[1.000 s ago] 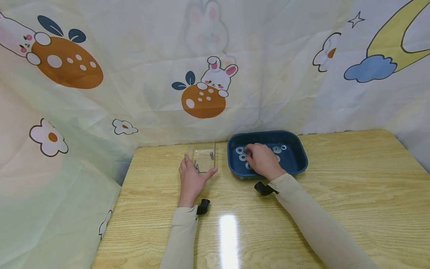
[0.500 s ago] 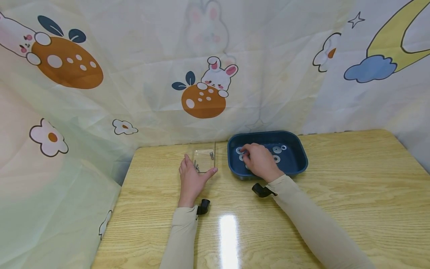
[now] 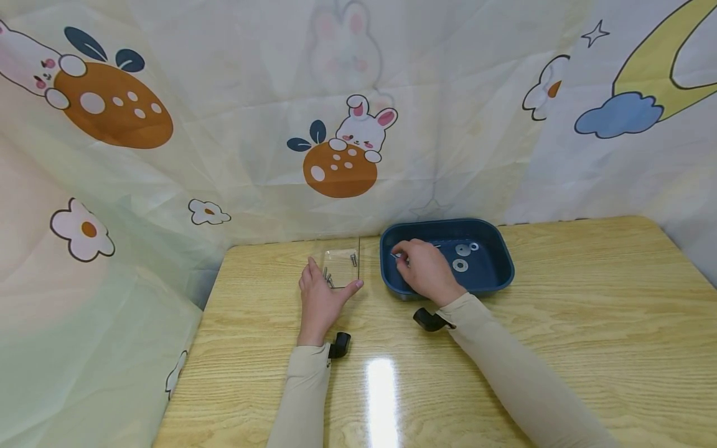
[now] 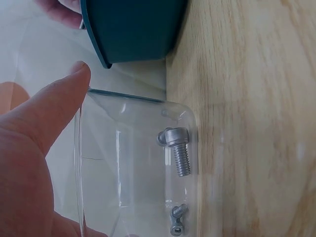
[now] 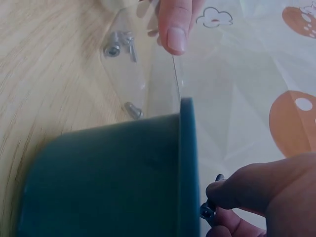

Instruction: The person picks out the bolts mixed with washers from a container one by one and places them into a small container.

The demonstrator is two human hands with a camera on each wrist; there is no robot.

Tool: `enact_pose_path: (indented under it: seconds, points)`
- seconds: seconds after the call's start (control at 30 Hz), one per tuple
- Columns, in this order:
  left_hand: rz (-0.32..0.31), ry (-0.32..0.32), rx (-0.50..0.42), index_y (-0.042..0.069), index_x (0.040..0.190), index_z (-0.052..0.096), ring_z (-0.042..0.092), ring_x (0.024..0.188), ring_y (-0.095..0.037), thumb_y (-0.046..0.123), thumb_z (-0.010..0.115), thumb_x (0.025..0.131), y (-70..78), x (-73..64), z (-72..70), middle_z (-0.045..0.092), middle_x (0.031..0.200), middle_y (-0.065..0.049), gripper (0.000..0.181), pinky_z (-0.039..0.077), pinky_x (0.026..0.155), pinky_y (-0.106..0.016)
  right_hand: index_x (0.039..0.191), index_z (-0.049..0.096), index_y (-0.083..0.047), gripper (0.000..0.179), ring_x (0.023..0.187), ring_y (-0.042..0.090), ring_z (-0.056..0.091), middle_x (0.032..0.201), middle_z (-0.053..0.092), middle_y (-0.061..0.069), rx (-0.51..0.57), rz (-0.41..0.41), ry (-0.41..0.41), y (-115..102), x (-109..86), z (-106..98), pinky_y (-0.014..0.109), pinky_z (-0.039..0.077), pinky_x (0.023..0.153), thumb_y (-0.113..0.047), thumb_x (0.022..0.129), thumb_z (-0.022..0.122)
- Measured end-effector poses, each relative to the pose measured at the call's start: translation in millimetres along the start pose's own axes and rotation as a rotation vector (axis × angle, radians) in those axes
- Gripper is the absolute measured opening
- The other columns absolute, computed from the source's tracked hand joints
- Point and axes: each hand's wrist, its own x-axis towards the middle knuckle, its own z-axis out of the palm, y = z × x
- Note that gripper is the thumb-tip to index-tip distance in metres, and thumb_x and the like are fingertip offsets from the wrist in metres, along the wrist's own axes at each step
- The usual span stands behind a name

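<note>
My left hand (image 3: 321,300) holds a clear plastic box (image 4: 133,106) at its near end, the thumb at the rim's right corner and the fingers along the left side. Several socket-head bolts (image 4: 181,155) lie on the box floor. Over the left part of a dark blue tray (image 3: 487,277), my right hand (image 3: 430,270) pinches a small metal bolt (image 5: 207,212) between thumb and fingers. Its socket head faces the right wrist camera, while the fingers cover the middle of it. Flat washers (image 3: 460,266) lie in the tray right of this hand; the hand hides part of the tray floor.
The box and the tray stand side by side near the far edge of a wooden table (image 3: 588,323). Right behind them hangs a printed curtain (image 3: 252,155). Both sleeves carry black wrist cameras (image 3: 428,320).
My right hand has shifted slightly left within the tray, covering washers seen there before. The bolt's end now shows past its fingertips. My left hand and the box have stayed put.
</note>
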Motion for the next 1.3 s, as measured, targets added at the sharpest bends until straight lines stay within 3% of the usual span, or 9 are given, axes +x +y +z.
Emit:
enact_pose_path:
  seconds: [0.7,1.03,1.3]
  points:
    - [0.006,-0.001,-0.018,-0.004,0.159,0.005,0.013,0.149,-0.039,0.051,0.085,0.077,-1.7,-1.1,-0.9,0.015,0.162,-0.024,0.127,0.024,0.117,-0.053,0.111,0.074,-0.006,0.018,0.068,0.016,0.06,0.09,0.066,0.005,0.043,-0.041,0.011,-20,6.6,17,0.032,0.05,0.06,-0.009,0.095,0.067]
    - [0.004,0.014,0.008,-0.006,0.159,0.006,0.016,0.148,-0.04,0.055,0.085,0.075,-4.1,0.9,-0.3,0.017,0.161,-0.025,0.13,0.025,0.116,-0.053,0.108,0.075,-0.008,0.016,0.073,0.017,0.061,0.089,0.066,0.005,0.037,-0.061,0.019,-29,11.5,26,0.034,0.052,0.066,-0.009,0.095,0.066]
    - [0.025,0.015,0.009,-0.006,0.158,0.007,0.017,0.147,-0.04,0.056,0.084,0.075,-3.6,1.9,1.4,0.018,0.161,-0.026,0.13,0.026,0.116,-0.054,0.109,0.075,-0.008,0.016,0.071,0.015,0.061,0.091,0.067,0.005,0.055,-0.068,0.013,-32,14.1,32,0.03,0.05,0.061,-0.008,0.096,0.065]
